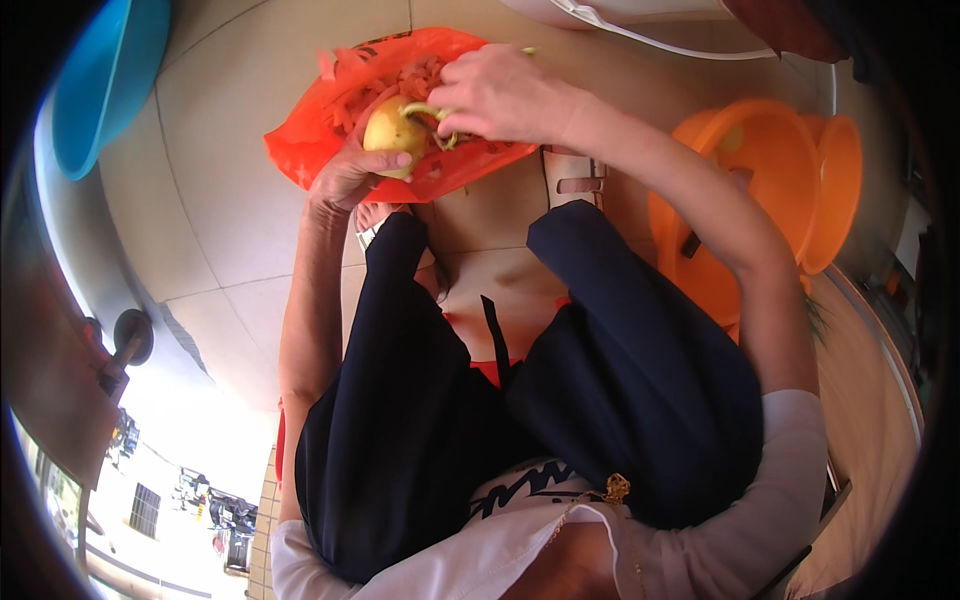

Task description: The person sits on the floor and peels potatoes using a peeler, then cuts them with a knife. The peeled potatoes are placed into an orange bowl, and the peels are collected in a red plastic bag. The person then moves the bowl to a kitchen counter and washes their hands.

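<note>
My left hand (356, 169) holds a yellow potato (394, 133) from below and the left, its thumb over the lower part. Green-yellow sprouts (426, 111) stand out from the potato's right side. The fingers of my right hand (487, 94) are bent at these sprouts; whether they grip one is hard to see. Both hands are over an open red plastic bag (300, 146) on the tiled floor. Inside the bag lie many scraps or peelings (360, 94), tinted red by the plastic.
Orange plastic basins (776, 142) stand at the right, with a dark object (691, 244) inside one. A blue basin (105, 82) is at the upper left. At the top is a white container (637, 11). My sandalled feet (574, 176) are just below the bag.
</note>
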Action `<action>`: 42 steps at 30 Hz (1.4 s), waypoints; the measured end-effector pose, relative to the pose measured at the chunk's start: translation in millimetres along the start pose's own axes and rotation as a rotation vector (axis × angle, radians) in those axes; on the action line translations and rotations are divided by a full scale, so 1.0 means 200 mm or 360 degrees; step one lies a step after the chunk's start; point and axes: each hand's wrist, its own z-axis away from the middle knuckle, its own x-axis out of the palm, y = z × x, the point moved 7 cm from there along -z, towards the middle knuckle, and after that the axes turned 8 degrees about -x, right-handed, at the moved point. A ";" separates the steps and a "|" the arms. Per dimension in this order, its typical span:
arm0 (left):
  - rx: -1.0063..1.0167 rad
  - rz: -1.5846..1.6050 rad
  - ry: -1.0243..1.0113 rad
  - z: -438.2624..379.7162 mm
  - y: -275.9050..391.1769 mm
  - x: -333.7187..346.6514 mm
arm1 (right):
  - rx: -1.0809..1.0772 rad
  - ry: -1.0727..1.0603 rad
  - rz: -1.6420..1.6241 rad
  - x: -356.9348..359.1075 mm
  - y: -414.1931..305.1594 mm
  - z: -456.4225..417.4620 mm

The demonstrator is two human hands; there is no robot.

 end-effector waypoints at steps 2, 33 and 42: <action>-0.0050 -0.0030 -0.0168 -0.03 -0.01 0.01 | -0.0123 -0.0149 0.0095 -0.01 -0.11 -0.07; 0.0082 -0.0327 0.0132 0.03 0.01 0.01 | -0.0078 -0.0173 0.0066 -0.02 0.17 -0.11; -0.0011 -0.0525 0.0252 0.01 0.03 0.00 | -0.0189 -0.0063 -0.0155 -0.02 -0.03 -0.16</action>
